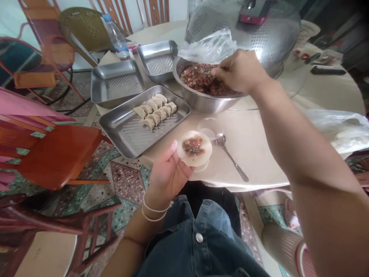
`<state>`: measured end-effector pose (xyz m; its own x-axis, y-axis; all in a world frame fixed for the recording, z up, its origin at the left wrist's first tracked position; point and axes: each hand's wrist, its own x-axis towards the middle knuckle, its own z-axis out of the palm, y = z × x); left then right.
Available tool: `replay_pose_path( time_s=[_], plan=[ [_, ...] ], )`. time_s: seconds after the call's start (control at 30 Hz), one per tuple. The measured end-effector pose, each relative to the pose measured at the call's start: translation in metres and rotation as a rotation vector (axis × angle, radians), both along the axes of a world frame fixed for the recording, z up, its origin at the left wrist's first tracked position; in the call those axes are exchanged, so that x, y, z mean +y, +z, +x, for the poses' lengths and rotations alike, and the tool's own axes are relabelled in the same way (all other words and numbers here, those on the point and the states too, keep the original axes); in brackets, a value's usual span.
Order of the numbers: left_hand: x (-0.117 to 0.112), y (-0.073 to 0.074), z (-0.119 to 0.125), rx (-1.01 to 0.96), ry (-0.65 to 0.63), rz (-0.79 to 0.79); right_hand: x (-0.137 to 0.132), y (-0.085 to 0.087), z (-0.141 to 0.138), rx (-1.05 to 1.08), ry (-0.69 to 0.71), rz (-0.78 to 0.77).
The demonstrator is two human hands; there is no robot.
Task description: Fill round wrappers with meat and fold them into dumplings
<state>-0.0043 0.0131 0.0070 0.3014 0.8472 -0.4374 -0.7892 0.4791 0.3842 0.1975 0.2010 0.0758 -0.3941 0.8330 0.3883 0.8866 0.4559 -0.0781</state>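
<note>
A round dumpling wrapper (pixel 206 154) with a patch of meat filling (pixel 193 146) in its middle rests on the fingers of my left hand (pixel 170 169), the thumb at its edge. Over the steel bowl (pixel 207 103), my right hand (pixel 240 71) is closed in a pinch at the minced filling (pixel 193 79); whatever it holds is hidden. A metal spoon (pixel 234 161) lies on the table right of the wrapper, beside a clear round lid or disc (pixel 207 124). To the left, folded dumplings (pixel 155 118) stand in two rows in a steel tray (pixel 123 136).
Two more steel trays, one at left (pixel 118 99) and one farther back (pixel 157 76), sit near a water bottle (pixel 117 38). Clear plastic (pixel 209 48) hangs at the bowl's back rim. Behind rises a perforated metal cover (pixel 276 42). A knife (pixel 327 71) lies far right.
</note>
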Motion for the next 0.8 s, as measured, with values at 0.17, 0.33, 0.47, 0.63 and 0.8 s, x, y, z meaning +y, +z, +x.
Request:
replay_pose_path(
  time_s=[0.17,0.33,0.47,0.63,0.8],
  plan=[
    [0.002,-0.005,-0.010,0.021,0.075,-0.004,-0.076,-0.025,0.006,0.272,0.078,0.288],
    [0.004,-0.011,-0.013,0.041,0.118,-0.015,-0.115,-0.074,0.008,0.096,0.445,0.088],
    [0.003,-0.012,-0.011,0.029,0.093,-0.036,-0.107,-0.096,0.006,-0.061,0.437,-0.030],
    [0.002,-0.012,-0.008,0.013,0.104,-0.051,-0.112,-0.087,0.004,0.063,0.429,0.005],
    [0.005,-0.010,0.000,-0.017,0.068,-0.050,-0.153,-0.082,-0.002,0.292,0.420,0.153]
  ],
)
